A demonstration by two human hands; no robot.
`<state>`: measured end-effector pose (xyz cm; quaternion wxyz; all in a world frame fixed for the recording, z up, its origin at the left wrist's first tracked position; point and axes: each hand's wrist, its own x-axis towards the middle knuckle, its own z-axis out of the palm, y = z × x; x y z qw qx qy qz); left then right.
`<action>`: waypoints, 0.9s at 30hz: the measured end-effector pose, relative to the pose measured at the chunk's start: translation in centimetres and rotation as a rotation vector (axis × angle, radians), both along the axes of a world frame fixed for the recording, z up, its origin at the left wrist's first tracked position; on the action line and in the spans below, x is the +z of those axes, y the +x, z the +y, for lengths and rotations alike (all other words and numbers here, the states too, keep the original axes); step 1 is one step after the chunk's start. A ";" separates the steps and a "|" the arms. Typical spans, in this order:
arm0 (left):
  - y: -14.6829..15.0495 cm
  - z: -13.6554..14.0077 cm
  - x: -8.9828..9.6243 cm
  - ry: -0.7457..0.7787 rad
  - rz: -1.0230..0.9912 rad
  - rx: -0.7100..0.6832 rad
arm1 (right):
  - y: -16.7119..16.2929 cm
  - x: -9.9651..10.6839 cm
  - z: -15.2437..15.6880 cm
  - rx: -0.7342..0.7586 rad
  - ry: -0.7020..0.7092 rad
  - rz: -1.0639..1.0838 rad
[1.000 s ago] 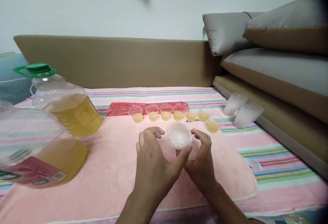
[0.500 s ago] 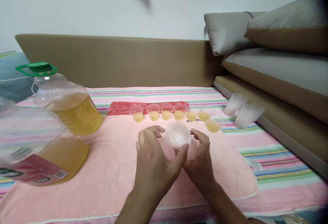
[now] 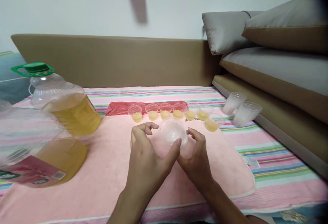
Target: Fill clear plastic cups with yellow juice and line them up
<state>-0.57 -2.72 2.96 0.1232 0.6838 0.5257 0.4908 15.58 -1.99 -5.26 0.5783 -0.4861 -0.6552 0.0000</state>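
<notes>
Over the middle of the pink towel I hold a clear plastic cup (image 3: 171, 132), its open mouth tilted toward me. My left hand (image 3: 146, 152) has its thumb on the near rim, and its curled index finger is by the cup's left side. From the right, my right hand (image 3: 196, 150) grips the cup with fingers bent round it. Whether more cups are nested inside it I cannot tell. Just beyond stands a row of small clear cups (image 3: 165, 112) with yellow contents; the rightmost cup (image 3: 212, 124) sits nearer to me.
Two large jugs of yellow liquid stand at left, one with a green handled cap (image 3: 37, 68), the nearer jug (image 3: 43, 155) partly cut off. Two cup stacks (image 3: 246, 114) lean at right near piled cushions (image 3: 279, 68). A red plastic bag (image 3: 120, 108) lies behind the row on the towel (image 3: 107, 169).
My hands and the held cup have shifted slightly left and up in the picture. The cup looks clearer and more tilted toward me. The whole view has also moved a little.
</notes>
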 end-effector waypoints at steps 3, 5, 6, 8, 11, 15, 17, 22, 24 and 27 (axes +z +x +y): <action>-0.4 0.0 0.6 0.038 0.001 0.012 | 0.0 0.0 0.0 -0.005 -0.007 -0.006; -0.8 -0.1 1.2 0.070 -0.010 0.020 | 0.1 -0.1 0.1 -0.007 -0.026 0.001; -1.0 -0.1 1.5 0.086 -0.018 0.023 | 0.2 -0.2 0.2 -0.007 -0.041 0.007; -1.5 -0.2 2.3 0.111 -0.030 0.024 | 0.5 -0.3 0.4 -0.020 -0.072 0.027; -2.7 -0.2 3.2 0.129 -0.036 0.052 | 1.8 -0.5 0.8 -0.081 -0.097 0.080; -4.5 0.4 3.0 0.107 -0.030 0.085 | 5.0 -0.2 1.1 -0.173 -0.037 0.148; -5.0 0.8 2.3 0.079 -0.010 0.075 | 7.0 0.3 1.0 -0.231 0.014 0.150; -5.0 0.9 -0.3 0.004 0.137 0.017 | 12.7 1.0 0.1 -0.427 0.095 0.174; -4.8 0.6 -1.3 -0.036 0.214 -0.019 | 15.4 0.9 -0.1 -0.508 0.092 0.170; -4.9 0.2 -2.2 -0.069 0.322 -0.088 | 19.8 0.1 0.1 -0.630 0.075 0.206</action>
